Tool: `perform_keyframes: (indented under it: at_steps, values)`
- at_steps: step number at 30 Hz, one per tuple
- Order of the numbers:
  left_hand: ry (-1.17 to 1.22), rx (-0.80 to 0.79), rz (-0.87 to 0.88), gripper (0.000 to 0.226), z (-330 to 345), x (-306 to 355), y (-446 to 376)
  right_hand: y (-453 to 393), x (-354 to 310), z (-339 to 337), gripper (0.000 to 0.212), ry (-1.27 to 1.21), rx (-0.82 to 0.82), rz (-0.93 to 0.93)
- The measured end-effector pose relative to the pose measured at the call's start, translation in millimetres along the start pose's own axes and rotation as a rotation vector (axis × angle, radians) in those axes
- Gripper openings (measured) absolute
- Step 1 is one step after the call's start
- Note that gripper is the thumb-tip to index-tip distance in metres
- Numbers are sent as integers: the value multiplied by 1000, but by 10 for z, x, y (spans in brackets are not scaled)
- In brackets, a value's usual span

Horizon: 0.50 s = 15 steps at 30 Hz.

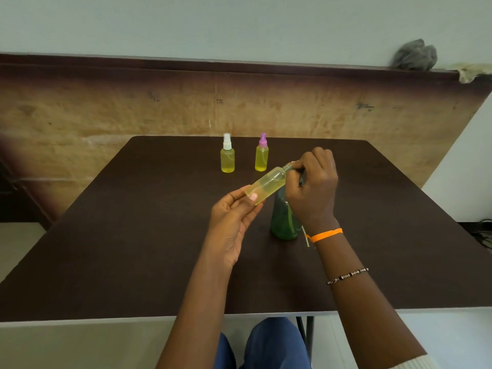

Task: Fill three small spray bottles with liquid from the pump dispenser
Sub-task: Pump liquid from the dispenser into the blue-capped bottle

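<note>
Third bottle filling: left hand [234,214] grips the tilted, uncapped clear plastic bottle [266,185]; right hand [311,182] grips the green dispenser's [283,222] pump beneath it. Next, probably more pumping, then capping.

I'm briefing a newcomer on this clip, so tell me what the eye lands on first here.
The eye goes to mid-table, where the left hand holds a tilted, uncapped small spray bottle with its neck at the pump head of the green pump dispenser, which the right hand covers. Behind them, toward the far edge of the dark table, stand two yellow-filled bottles, the white-capped spray bottle and the pink-capped spray bottle.
</note>
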State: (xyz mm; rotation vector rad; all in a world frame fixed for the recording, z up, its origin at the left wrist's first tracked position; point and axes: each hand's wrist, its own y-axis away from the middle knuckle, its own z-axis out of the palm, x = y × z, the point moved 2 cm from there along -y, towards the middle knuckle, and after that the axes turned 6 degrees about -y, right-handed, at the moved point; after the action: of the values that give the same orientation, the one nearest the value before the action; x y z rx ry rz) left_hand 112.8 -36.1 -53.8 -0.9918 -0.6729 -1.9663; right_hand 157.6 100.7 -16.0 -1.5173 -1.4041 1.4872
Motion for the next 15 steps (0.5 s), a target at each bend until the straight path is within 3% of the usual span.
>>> perform_keyframes:
  at_steps: [6,15]
  values:
    - [4,3,-3,27,-11,-35,-12,142,51,26,19,12,83,17]
    - [2,-14,-2,28,1,13,6,5,16,8,21,38,35,22]
